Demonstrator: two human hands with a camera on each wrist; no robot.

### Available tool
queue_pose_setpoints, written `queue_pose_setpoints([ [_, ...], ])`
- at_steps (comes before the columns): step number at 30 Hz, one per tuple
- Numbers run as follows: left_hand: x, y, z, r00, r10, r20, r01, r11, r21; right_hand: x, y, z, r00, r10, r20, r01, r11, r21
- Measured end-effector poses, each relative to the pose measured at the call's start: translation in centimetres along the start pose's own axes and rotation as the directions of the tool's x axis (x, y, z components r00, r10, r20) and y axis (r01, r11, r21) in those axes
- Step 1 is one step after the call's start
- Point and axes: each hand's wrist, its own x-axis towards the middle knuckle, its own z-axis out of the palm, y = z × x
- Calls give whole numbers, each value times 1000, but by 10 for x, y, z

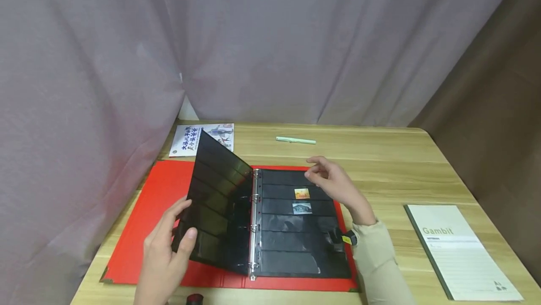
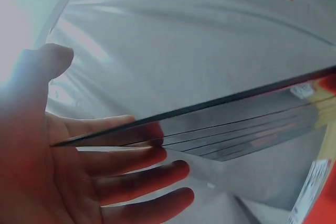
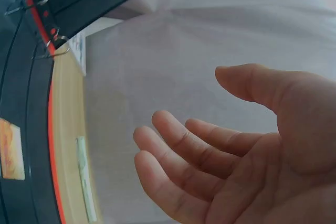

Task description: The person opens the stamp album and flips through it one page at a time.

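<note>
A red ring-bound stamp album (image 1: pixel 139 230) lies spread on the table. One black pocket page (image 1: pixel 215 202) stands tilted up from the metal rings (image 1: pixel 254 227). Its outer edge rests against the palm of my left hand (image 1: pixel 166 248), whose fingers are straight and thumb spread apart in the left wrist view. On the flat right-hand page (image 1: pixel 283 239) sit an orange stamp (image 1: pixel 302 194) and a grey-blue stamp (image 1: pixel 302 209). My right hand (image 1: pixel 334 183) hovers over that page's upper right, holding nothing, its fingers loosely bent in the right wrist view.
A white picture booklet (image 1: pixel 179 141) lies behind the album at the back left, partly covered by the raised page. Further back is a pale green pen (image 1: pixel 296 140). A notebook (image 1: pixel 462 253) lies on the right. A dark red-topped object (image 1: pixel 195 299) shows at the front edge.
</note>
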Motion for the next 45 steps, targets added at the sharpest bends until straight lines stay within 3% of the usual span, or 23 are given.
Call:
queue_pose_setpoints([
  [6, -2, -3, -8, 996, -87, 8, 86, 993, 79, 3, 10, 0, 1000, 13, 17, -12, 999, -39],
  [13, -3, -12, -15, 980, -192, 44, 182, 969, 168, 8, 22, 2, 999, 36, 18, -34, 997, -66],
  [23, -5, -33, -17, 933, -347, 91, 319, 919, 231, 15, 45, 5, 997, 59, 44, -52, 988, -143],
  [25, -6, -38, -16, 929, -361, 84, 333, 912, 237, 16, 49, 7, 995, 76, 60, -66, 984, -164],
  [32, -16, -60, -9, 940, -338, 49, 316, 914, 255, 17, 58, 8, 985, 155, 78, -134, 966, -222],
  [38, -17, -72, -4, 917, -394, 60, 363, 889, 279, 20, 68, 10, 975, 210, 66, -184, 943, -278],
  [41, -17, -78, -1, 916, -396, 63, 363, 886, 289, 23, 75, 11, 971, 224, 78, -193, 937, -290],
  [45, -18, -86, 0, 893, -434, 117, 384, 872, 304, 22, 79, 12, 969, 226, 97, -188, 935, -299],
])
